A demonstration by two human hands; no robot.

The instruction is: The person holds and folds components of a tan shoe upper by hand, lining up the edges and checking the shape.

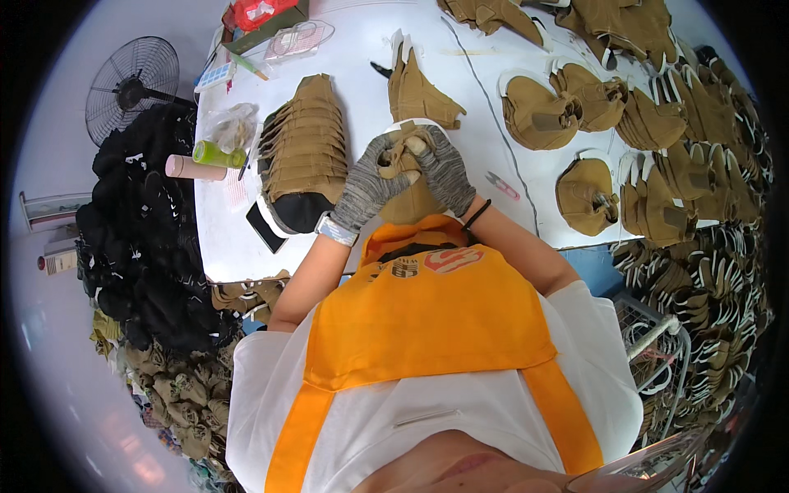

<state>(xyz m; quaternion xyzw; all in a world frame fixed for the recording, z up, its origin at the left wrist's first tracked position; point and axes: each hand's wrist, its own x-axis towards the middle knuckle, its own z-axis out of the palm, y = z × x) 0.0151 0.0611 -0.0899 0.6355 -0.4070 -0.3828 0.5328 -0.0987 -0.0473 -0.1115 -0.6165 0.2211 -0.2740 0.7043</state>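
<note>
In front of my chest, at the near side of the white table (370,57), I hold a brown fabric cap (411,205) with a white inner edge. My left hand (367,185), in a grey knit glove, is closed on its left side. My right hand (445,171), gloved alike, grips the other side, with its thumb on a bunched strap. The gloves hide part of the cap. Just beyond my hands lies a flat brown piece (419,92) with white edging. A row of nested brown caps (306,140) lies to the left of my left hand.
Thread snips (503,186) lie right of my right hand, beside a dark cord (493,107). More brown caps (538,113) stand in groups at the right. A phone (265,228), a green roll (219,154) and a pink cylinder (195,168) are at the left. A fan (131,89) stands beyond.
</note>
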